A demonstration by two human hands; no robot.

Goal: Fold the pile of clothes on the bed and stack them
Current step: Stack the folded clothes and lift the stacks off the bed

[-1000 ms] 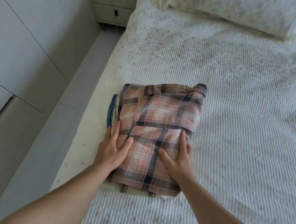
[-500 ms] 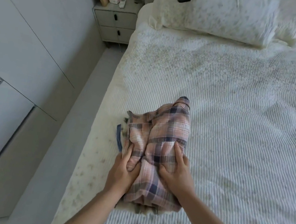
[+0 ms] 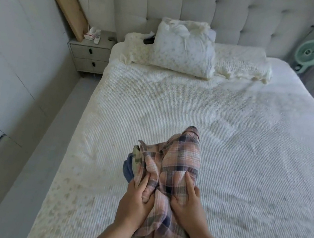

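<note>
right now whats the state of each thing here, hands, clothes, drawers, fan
left hand: grips the plaid shirt, fingers curled into the cloth
right hand: grips the plaid shirt from the other side
plaid shirt: bunched and creased between both hands, on top of the stack
blue garment: under the shirt, edge showing at the left
nightstand: both drawers closed
fan: cannot tell if running

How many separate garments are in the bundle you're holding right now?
3 visible: the pink plaid shirt on top, gripped by both hands, a pale green piece at its left edge, a blue one below that. More may be hidden underneath.
</note>
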